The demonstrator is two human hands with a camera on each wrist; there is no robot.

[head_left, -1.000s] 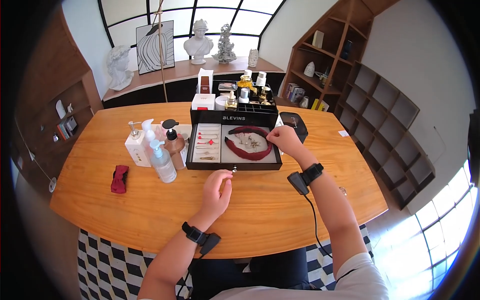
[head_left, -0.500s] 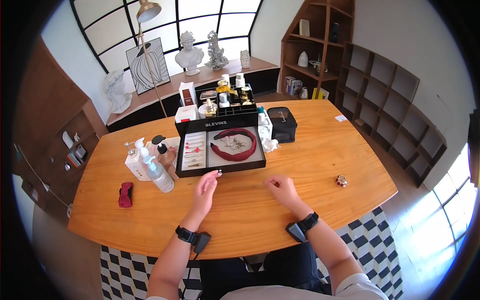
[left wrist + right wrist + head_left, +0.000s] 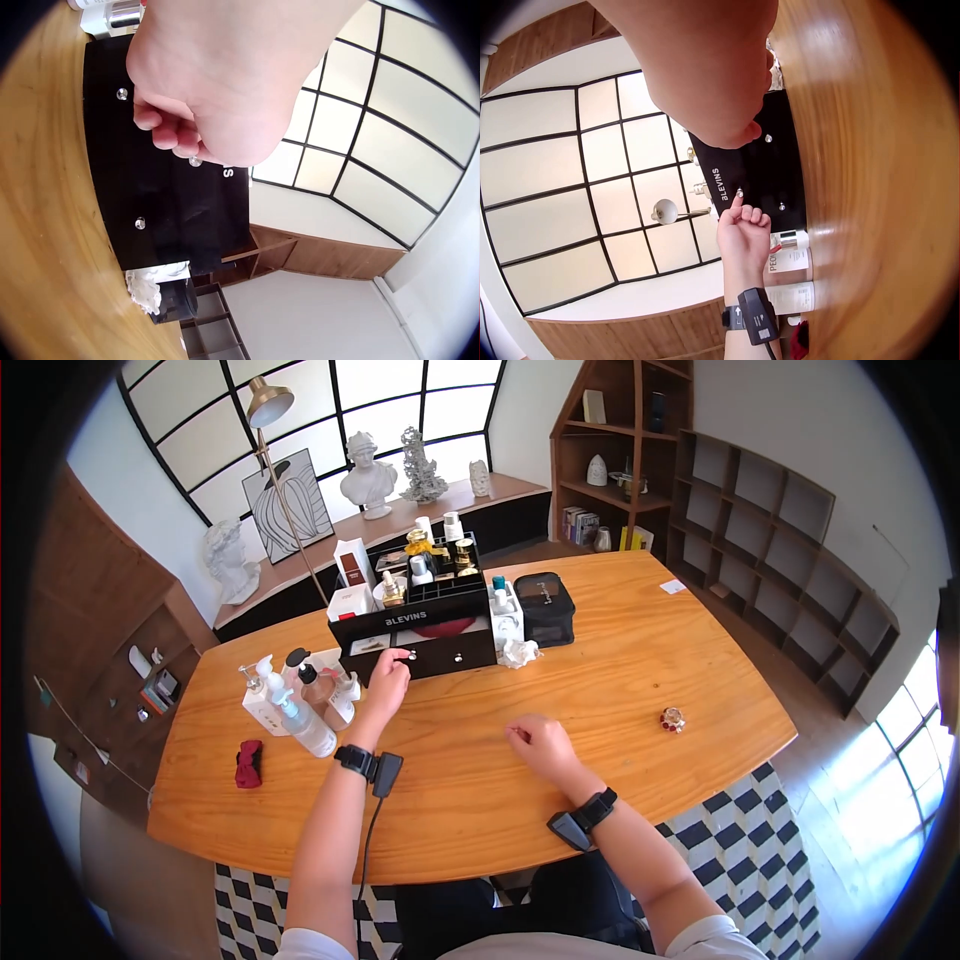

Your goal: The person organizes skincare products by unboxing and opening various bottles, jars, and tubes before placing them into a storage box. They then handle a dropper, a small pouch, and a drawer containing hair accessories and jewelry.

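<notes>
My left hand (image 3: 385, 685) is at the front of the black BLEVINS box (image 3: 407, 617), its index fingertip touching the round knob (image 3: 739, 193) of the upper drawer. The other fingers (image 3: 756, 214) bend toward the palm. That drawer stands only slightly out, and a strip of a dark red headband (image 3: 445, 628) shows through the gap. Most of the drawer's contents are hidden. Over the front middle of the table, my right hand (image 3: 545, 748) hangs loosely curled, apart from the box, with nothing seen in it.
Pump bottles (image 3: 305, 722) stand left of the box, and a red bow (image 3: 249, 764) lies nearer the left edge. Right of the box are crumpled white tissue (image 3: 519, 652) and a black mesh case (image 3: 547, 610). A jewelled piece (image 3: 672, 720) lies toward the table's right edge.
The upper drawer has slid inward, covering most of the headband and jewellery, with my left hand following at its knob. My right hand has left the headband and drawn back toward me.
</notes>
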